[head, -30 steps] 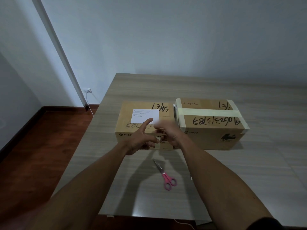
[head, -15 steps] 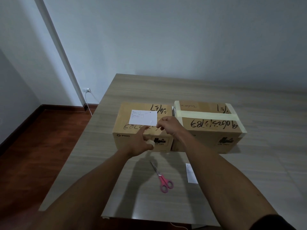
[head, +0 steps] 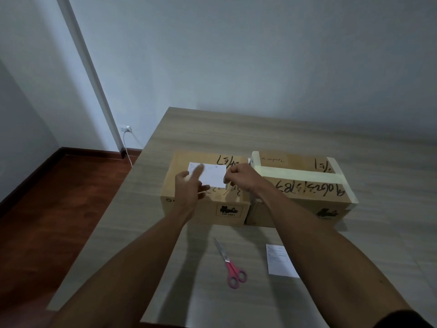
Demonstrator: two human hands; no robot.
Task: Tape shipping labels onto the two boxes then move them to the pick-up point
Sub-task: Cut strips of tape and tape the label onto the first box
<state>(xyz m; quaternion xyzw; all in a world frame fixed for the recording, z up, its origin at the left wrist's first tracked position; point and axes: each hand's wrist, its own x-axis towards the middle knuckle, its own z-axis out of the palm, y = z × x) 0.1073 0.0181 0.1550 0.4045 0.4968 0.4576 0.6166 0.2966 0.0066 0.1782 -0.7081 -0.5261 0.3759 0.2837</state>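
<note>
Two brown cardboard boxes stand side by side on the table. The left box carries a white shipping label on its top. My left hand lies over the label's left part with the index finger stretched out, and a thin pale tape strip shows at its thumb. My right hand is pinched at the label's right edge, seemingly on the strip's other end. The right box is banded with wide pale tape and bears no label.
Pink-handled scissors lie on the wooden table in front of the boxes. A second white label lies flat to their right. The table's left edge drops to a red-brown floor; a wall socket with cord is there.
Both hands rose from the left box's front face to its top. The left index finger now rests on the label and the right hand pinches at the label's right edge.
</note>
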